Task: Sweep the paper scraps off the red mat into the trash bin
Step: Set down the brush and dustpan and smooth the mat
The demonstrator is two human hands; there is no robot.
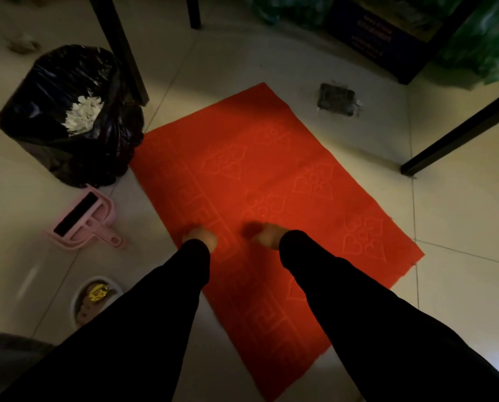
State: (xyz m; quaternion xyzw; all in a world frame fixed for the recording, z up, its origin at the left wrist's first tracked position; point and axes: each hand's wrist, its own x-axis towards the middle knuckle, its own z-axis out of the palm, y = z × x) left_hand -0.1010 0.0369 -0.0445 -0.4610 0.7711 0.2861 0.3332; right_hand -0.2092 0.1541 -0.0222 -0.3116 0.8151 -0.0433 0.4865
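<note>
Hidden or unclear: both hands are showing only as small patches past black sleeves [143, 314]; their fingers are pointing away and cannot be made out, so whether each grip is apart or together cannot be told. Top of view is lying dim and blurred; green and blue packaging there is unreadable.

Left hand [200, 236]: reaching down at the mat's [271, 175] left edge, seeming to be resting on it.

Right hand [267, 235]: lying just beside it, near the mat's middle, arm stretching in from the lower right.

Mat: red, embossed, lying askew on the tiled floor [445, 227], its near end being cut across by the sleeves.

Scraps [82, 114]: white, sitting heaped inside the bin [68, 111], which is wearing a black liner and touching the mat's far left corner.

Dustpan [82, 219]: pink, brush tucked in, lying on the floor beside the mat's left edge, below the bin.

Bowl [94, 297]: partly hiding behind the left sleeve.

Dark pad [336, 99]: lying beyond the mat's far right edge.
</note>
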